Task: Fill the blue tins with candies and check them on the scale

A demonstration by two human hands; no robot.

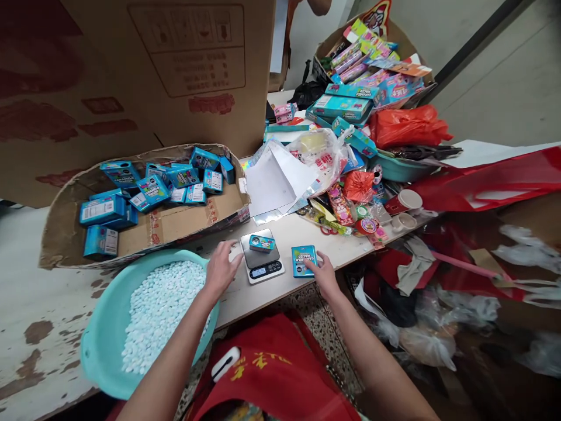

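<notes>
Pinching blue box [300, 270] near table edge [267, 299]: right hand [324, 273] | left hand [221, 266]: half-curled, empty | scale [252, 262]-to-box gap: narrow

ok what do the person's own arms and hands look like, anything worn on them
The left hand and right hand are both ungloved, with no rings or watch visible. Both forearms are bare, with no sleeves showing in view. Between them shows a red apron with yellow printed characters.
</notes>
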